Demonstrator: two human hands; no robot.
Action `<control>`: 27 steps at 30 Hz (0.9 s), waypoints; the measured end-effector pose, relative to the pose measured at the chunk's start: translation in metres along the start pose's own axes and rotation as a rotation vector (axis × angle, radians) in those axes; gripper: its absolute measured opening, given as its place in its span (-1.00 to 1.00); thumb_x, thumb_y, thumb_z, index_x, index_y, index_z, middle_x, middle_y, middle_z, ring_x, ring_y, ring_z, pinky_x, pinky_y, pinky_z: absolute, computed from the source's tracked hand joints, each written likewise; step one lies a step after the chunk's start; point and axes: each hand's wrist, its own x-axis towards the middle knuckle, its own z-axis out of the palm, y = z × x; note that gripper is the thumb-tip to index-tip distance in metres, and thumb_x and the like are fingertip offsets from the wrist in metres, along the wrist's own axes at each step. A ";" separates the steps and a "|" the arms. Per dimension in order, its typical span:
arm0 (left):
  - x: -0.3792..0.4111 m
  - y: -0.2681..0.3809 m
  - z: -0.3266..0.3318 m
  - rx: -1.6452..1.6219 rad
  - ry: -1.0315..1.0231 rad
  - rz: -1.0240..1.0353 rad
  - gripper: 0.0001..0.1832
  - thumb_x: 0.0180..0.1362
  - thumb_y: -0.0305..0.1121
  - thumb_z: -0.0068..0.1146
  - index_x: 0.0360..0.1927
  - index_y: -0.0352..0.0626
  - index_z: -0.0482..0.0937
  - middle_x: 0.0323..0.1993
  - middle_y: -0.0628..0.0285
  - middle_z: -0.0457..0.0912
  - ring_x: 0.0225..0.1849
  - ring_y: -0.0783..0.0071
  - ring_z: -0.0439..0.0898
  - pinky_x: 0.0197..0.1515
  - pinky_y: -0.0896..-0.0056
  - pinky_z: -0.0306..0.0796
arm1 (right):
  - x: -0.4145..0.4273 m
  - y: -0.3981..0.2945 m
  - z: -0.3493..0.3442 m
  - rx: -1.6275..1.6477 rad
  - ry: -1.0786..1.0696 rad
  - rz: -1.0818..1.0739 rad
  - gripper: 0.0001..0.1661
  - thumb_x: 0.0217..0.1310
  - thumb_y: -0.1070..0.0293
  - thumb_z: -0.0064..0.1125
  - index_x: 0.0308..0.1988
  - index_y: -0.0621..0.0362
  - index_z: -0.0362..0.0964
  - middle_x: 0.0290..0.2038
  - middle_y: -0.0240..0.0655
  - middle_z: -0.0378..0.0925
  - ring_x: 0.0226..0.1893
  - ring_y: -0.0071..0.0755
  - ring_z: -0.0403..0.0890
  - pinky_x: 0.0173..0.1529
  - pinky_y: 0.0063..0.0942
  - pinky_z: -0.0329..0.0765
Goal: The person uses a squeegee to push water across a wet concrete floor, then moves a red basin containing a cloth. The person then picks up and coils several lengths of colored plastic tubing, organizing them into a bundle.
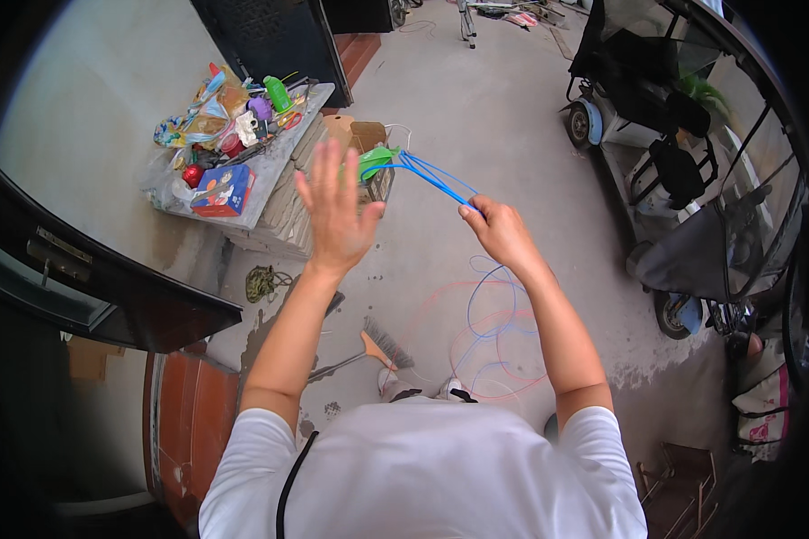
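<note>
My right hand (497, 226) is closed around a bundle of bright blue wire or cord (431, 178), whose looped end reaches out to the upper left. My left hand (337, 215) is raised with its fingers apart, palm side not clearly told, and holds nothing; it is slightly blurred. The tip of the blue loop lies to the right of its fingers in the picture, apart from them. Below my hands, loose coils of blue wire (470, 306) and red wire (453, 350) lie on the concrete floor near my shoes. Whether the floor coils join the held bundle cannot be told.
A cluttered slab table (263, 214) stands at the upper left, beside a cardboard box (367, 135). A broom (377, 345) lies by my feet. A three-wheeled vehicle (647, 141) stands at the right, a folding chair (681, 482) at the lower right. A dark door (175, 306) juts in at the left.
</note>
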 end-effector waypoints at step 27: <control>0.024 -0.043 0.005 -0.901 -0.666 -0.390 -0.74 0.04 -0.20 0.15 -0.53 -0.20 0.49 -0.67 0.49 0.38 -0.58 0.76 0.29 -0.55 0.65 0.15 | 0.011 0.037 -0.066 0.737 -0.488 -0.079 -0.64 0.16 0.10 0.03 -0.54 0.14 0.32 -0.72 -0.58 0.18 -0.69 -0.69 0.15 -0.59 -0.66 0.10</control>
